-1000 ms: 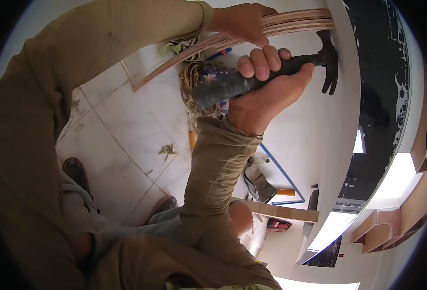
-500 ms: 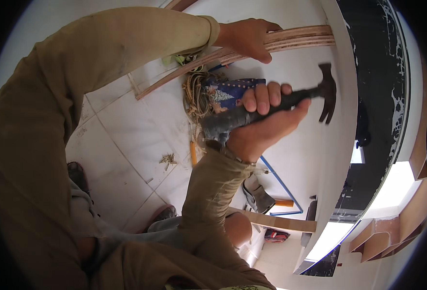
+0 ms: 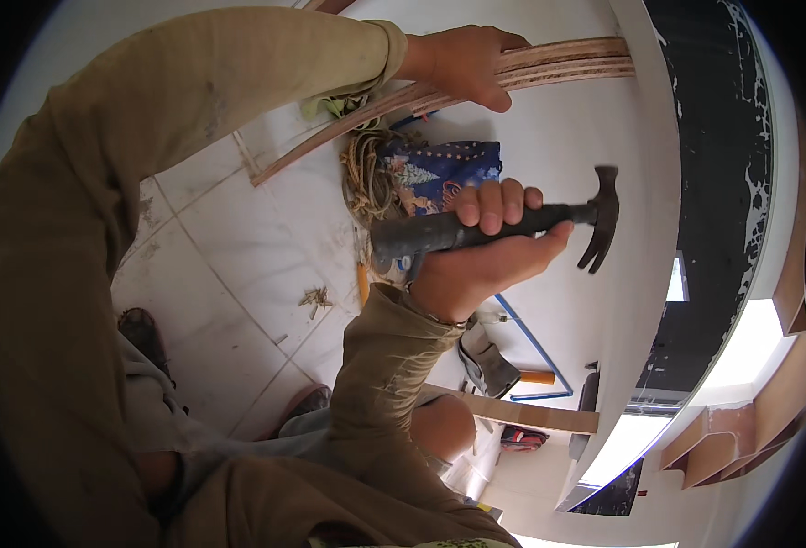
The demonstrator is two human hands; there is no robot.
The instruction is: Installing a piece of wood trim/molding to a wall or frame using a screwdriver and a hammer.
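Note:
My right hand [image 3: 490,251] is closed round the dark grip of a claw hammer [image 3: 604,219]. The hammer lies roughly level, its head to the right and its claw pointing down. Farther off, my left hand [image 3: 462,66] grips several thin wooden strips [image 3: 567,64], thumb on the near side and fingers over the far edge. The strips' right ends meet a pale raised edge [image 3: 649,119]. One longer strip [image 3: 330,137] slants down to the left, towards the floor.
Below lie a rope coil [image 3: 363,187], a blue patterned bag [image 3: 462,163] and a small heap of brownish pieces [image 3: 314,299] on the tiles. A blue angled frame [image 3: 549,365] and a grey item [image 3: 487,363] are near a wooden bar [image 3: 535,417]. A scuffed black panel [image 3: 718,137] runs along the right.
My right hand and the hammer have come down and slightly left, the hammer now more level. My left hand stays on the strips, shifted only a little upward in view.

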